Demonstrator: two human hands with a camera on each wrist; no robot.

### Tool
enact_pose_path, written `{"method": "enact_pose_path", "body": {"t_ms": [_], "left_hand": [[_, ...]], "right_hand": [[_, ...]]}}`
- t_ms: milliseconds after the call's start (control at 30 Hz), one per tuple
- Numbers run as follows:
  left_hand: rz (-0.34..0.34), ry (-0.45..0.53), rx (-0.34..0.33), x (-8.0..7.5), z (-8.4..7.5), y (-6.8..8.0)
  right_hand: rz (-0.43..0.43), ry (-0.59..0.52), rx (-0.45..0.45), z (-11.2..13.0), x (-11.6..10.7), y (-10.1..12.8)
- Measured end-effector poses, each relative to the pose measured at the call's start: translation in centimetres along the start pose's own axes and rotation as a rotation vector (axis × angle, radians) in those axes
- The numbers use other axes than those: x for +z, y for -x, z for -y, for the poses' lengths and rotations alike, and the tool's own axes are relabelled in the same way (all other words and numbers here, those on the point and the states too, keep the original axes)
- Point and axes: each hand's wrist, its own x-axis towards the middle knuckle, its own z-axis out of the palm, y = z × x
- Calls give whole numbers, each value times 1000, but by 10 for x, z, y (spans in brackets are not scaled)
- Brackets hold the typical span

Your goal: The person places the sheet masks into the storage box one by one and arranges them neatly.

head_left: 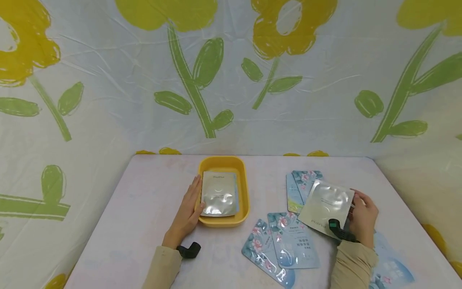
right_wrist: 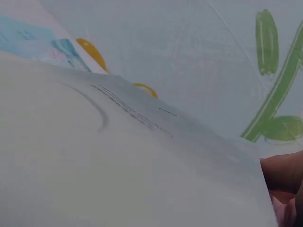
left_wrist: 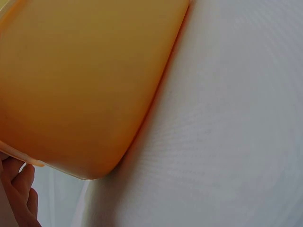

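My left hand (head_left: 187, 202) holds the left side of a yellow plastic tray (head_left: 246, 200), its fingers along the outer wall and the thumb over the rim. The tray's outer wall (left_wrist: 90, 85) fills much of the left wrist view. Inside lies a silver face mask sachet (head_left: 218, 192), with a light blue edge showing beneath it. My right hand (head_left: 362, 216) pinches another silver face mask sachet (head_left: 326, 202) by its right edge, tilted over floral blue sachets. That sachet (right_wrist: 118, 165) covers most of the right wrist view, with fingers at its right edge.
Two blue floral sachets (head_left: 294, 245) overlap in front of the tray's right side. More blue sachets (head_left: 304, 180) lie behind the held one, and others (head_left: 390, 265) lie by the right forearm. A flower-patterned cloth (head_left: 231, 100) hangs behind the table (head_left: 119, 241).
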Motion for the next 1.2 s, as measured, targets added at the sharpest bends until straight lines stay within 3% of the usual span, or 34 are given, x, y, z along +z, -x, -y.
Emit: {"method": "enact_pose_path", "body": {"t_ms": [233,433,833,1033,1200], "left_hand": [[5,-3,-7,-1,-1,0],[10,-4,-13,-1,-2,-1],[19,-3,-26,-1,-2,0],[21,8,-30,-1,-2,0],[14,6,-24,-1,-2,0]], "right_hand": [[257,283,60,-15,11,-8],[424,426,-4,-19,15,-9],[530,474,-16,-19,25,0],[565,469,-42,-24,34,1],[567,422,-14,-26,38,1]]}}
